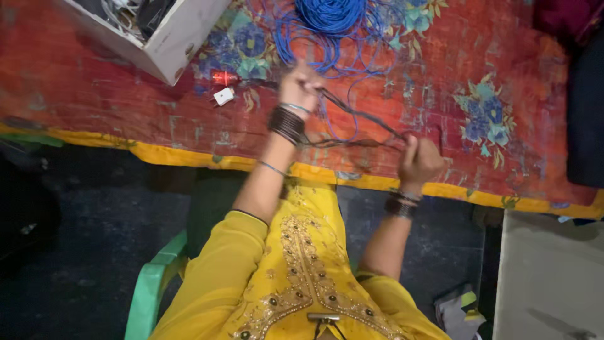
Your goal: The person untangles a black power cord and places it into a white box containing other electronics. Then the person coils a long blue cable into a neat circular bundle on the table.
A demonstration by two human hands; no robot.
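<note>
The left hand (301, 87) is closed around one end of a dark cable (358, 116), fingers curled tight on it, though motion blur hides exactly how the fingertips sit. The right hand (418, 160) is a fist gripping the other part of the same cable, thumb up. Between the two hands the one dark cable runs stretched in a slanting line, with a second strand of it sagging lower, from near the left wrist across to the right hand; whether that is a loop of the same cable cannot be told.

Both hands hover over a table (94, 107) covered with one red floral cloth edged in yellow. Just beyond the left hand lies one bundle of blue wire (330, 16), a tight coil with loose loops spilling toward the hand and under the cable. To the left of the left hand sit two small parts close together: one red piece (223, 77) and one white piece (223, 96). Further left and beyond is one white box (173, 38) with tangled things inside.

Each wrist wears a stack of dark bangles. One green chair (148, 289) shows beneath the left arm.
</note>
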